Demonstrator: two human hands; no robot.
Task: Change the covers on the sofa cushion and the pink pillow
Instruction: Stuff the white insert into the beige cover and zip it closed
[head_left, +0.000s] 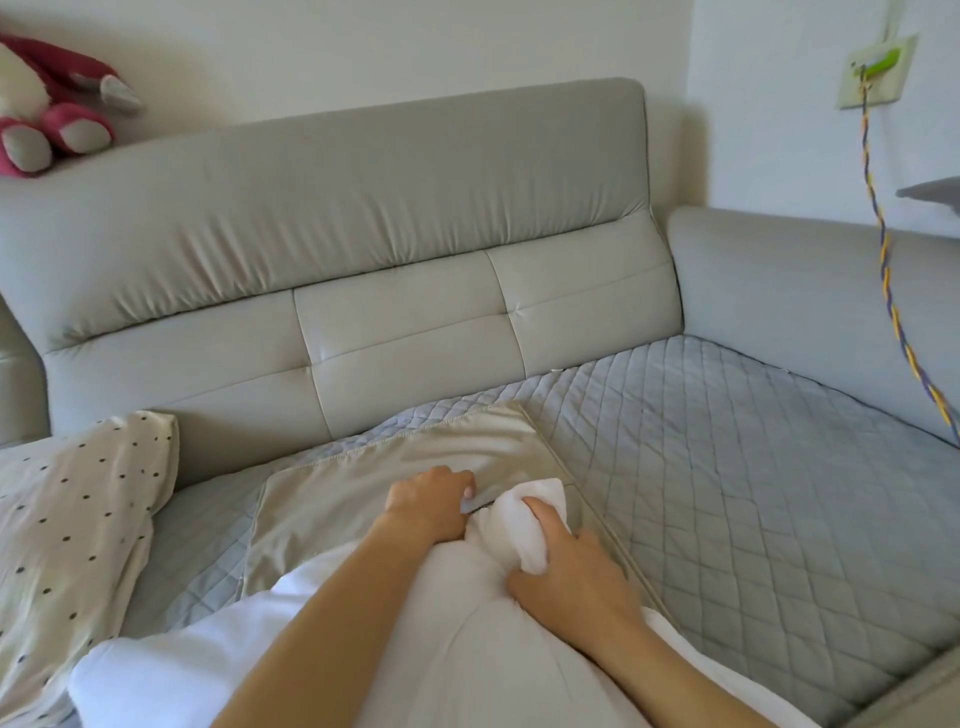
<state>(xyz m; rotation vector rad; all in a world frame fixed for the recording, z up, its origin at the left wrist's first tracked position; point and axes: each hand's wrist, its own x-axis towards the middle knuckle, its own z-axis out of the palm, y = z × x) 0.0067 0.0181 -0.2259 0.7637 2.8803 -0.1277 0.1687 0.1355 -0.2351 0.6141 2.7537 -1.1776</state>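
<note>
A person kneeling or leaning over a grey sofa (363, 218) works a white cushion insert (498, 613) into a beige cover (363, 467) spread flat on the quilted grey seat pad (727, 467). The cover lies directly ahead of the hands, its far edge toward the backrest and its zip opening facing the person; the insert's bulk runs from the person's lap forward, its long axis pointing at that opening, with one bunched corner at the mouth.

The right hand (566, 566) is closed around that squeezed white corner, fingers wrapped over it and thumb pressing from the top. The left hand (431, 501) is curled just beside it, fingertips hooked at the edge of the opening; it appears to pinch the cover's lip or the zip, though the dark slit there is too small to read for certain. Both hands sit close together at the mouth, the left slightly farther forward.

Judged from this, the stuffing has barely begun: nearly all the insert is outside the cover. A spotted cream pillow (78, 530) rests at the left end of the seat, well apart from the hands. No pink pillow is visible.
</note>
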